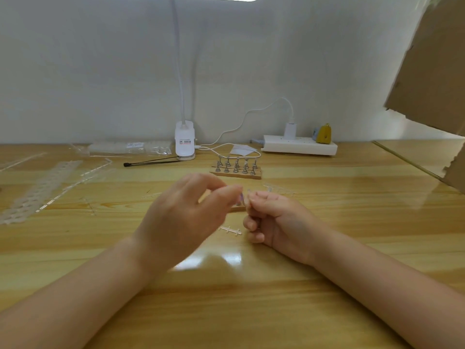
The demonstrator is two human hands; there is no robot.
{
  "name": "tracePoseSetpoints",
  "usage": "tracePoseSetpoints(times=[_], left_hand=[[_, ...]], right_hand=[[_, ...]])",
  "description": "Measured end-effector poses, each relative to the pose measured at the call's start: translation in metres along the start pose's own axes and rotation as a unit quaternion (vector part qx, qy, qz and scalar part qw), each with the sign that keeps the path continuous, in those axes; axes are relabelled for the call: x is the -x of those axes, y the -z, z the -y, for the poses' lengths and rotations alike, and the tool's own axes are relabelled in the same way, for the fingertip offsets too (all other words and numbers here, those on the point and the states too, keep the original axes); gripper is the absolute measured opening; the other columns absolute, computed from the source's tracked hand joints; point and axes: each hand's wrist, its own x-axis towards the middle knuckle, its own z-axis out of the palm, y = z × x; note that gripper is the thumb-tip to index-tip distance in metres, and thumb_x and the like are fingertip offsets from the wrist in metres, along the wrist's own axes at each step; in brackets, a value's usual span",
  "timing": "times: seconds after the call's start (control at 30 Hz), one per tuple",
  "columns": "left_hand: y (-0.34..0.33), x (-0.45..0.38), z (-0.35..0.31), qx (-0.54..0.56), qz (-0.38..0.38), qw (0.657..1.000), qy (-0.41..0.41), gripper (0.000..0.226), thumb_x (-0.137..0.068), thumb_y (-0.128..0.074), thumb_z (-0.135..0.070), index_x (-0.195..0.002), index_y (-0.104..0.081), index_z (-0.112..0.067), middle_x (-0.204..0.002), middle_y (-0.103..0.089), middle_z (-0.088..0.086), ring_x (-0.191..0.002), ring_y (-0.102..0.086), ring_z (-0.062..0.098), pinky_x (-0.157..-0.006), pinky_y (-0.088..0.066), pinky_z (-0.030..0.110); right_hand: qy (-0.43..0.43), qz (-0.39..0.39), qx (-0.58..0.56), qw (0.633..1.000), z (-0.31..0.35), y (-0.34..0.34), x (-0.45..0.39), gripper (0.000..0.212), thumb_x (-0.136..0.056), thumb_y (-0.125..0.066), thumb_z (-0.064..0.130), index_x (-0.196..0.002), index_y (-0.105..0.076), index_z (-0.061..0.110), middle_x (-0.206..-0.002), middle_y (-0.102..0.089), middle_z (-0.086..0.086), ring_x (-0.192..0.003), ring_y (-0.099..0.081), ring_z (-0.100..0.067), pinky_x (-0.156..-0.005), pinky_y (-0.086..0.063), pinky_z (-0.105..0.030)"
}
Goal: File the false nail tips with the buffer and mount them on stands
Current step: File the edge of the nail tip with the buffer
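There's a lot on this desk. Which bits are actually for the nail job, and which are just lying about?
For the job:
- small nail tip pinched between the hands: left, right
- rack of stands
- empty clear sprue

Lying about:
- clip lamp
- power strip with charger
- cardboard
- black-tipped stick

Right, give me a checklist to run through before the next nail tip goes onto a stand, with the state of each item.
1. Nail tip pinched in the right hand: cannot tell; something small sits between the fingertips, blurred.
2. Left hand holding a buffer: cannot tell; fingers curled near the right hand, motion blur.
3. Rack of stands upright on the table: ok.
4. A free stand on the rack: cannot tell, too small.
5. Path from hands to rack unobstructed: ok.
6. Spare tip strip close by: ok, lying beside the right hand.
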Motion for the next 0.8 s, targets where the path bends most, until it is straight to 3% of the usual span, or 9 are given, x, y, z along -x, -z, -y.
tracePoseSetpoints(times=[0.1, 0.17, 0.27, 0.43, 0.6, 0.73, 0.8], left_hand=[[-0.005, -0.001, -0.014, 0.020, 0.020, 0.997, -0.071, 0.028, -0.089, -0.064, -0.002, -0.114, -0.062, -0.015, -0.097, -0.057, 0.005, -0.079, -0.060, 0.021, -0.071, -0.053, 0.034], [-0.004, -0.001, -0.009, -0.009, 0.030, 0.999, -0.040, 0.027, -0.082, -0.069, 0.002, -0.106, -0.072, -0.011, -0.090, -0.062, 0.009, -0.073, -0.060, 0.024, -0.064, -0.053, 0.037], [0.000, 0.000, 0.004, -0.045, 0.014, 0.998, 0.049, 0.023, -0.075, -0.076, 0.002, -0.096, -0.076, -0.006, -0.079, -0.066, 0.013, -0.064, -0.061, 0.030, -0.054, -0.053, 0.040], [-0.007, 0.000, -0.018, 0.023, 0.012, 0.999, -0.043, 0.023, -0.092, -0.061, -0.007, -0.114, -0.061, -0.016, -0.091, -0.062, 0.007, -0.076, -0.058, 0.021, -0.071, -0.050, 0.031], [-0.003, 0.003, 0.002, 0.010, 0.023, 0.999, 0.046, 0.018, -0.086, -0.067, -0.005, -0.103, -0.073, -0.007, -0.083, -0.066, 0.011, -0.067, -0.063, 0.024, -0.054, -0.054, 0.039], [-0.008, 0.001, -0.012, 0.096, 0.009, 0.995, 0.002, 0.027, -0.090, -0.065, -0.007, -0.115, -0.057, -0.013, -0.095, -0.065, 0.009, -0.080, -0.063, 0.020, -0.072, -0.053, 0.031], [-0.010, 0.004, -0.013, 0.079, 0.054, 0.995, 0.017, 0.031, -0.087, -0.066, -0.005, -0.114, -0.056, -0.016, -0.095, -0.065, 0.009, -0.077, -0.062, 0.022, -0.066, -0.054, 0.035]], right_hand=[[0.006, 0.017, 0.046, 0.999, -0.001, 0.000, 0.000, 0.007, -0.081, -0.059, 0.010, -0.075, -0.060, 0.014, -0.066, -0.046, 0.000, -0.055, -0.044, -0.009, -0.046, -0.034, -0.020], [-0.001, 0.009, 0.041, 0.999, 0.000, 0.001, 0.000, 0.007, -0.087, -0.055, 0.011, -0.080, -0.055, 0.011, -0.067, -0.044, -0.001, -0.056, -0.045, -0.010, -0.046, -0.035, -0.020], [-0.008, -0.001, -0.001, 1.000, 0.001, 0.001, 0.000, 0.010, -0.080, -0.054, 0.020, -0.077, -0.051, 0.011, -0.062, -0.046, 0.003, -0.055, -0.044, -0.011, -0.044, -0.036, -0.020], [0.003, 0.022, 0.046, 0.999, 0.000, 0.000, 0.001, 0.007, -0.080, -0.060, 0.008, -0.076, -0.054, 0.011, -0.066, -0.042, -0.002, -0.056, -0.041, -0.011, -0.048, -0.032, -0.021], [-0.010, 0.007, -0.001, 1.000, 0.002, 0.001, 0.001, 0.012, -0.082, -0.054, 0.021, -0.074, -0.052, 0.012, -0.065, -0.040, 0.001, -0.055, -0.044, -0.011, -0.046, -0.037, -0.020], [0.003, 0.019, 0.023, 1.000, 0.001, 0.000, 0.001, 0.010, -0.081, -0.059, 0.010, -0.072, -0.056, 0.014, -0.063, -0.048, 0.002, -0.055, -0.044, -0.010, -0.047, -0.036, -0.020], [0.002, 0.020, 0.021, 1.000, 0.001, 0.000, 0.001, 0.010, -0.080, -0.058, 0.011, -0.071, -0.057, 0.014, -0.065, -0.047, 0.001, -0.056, -0.043, -0.010, -0.047, -0.036, -0.020]])
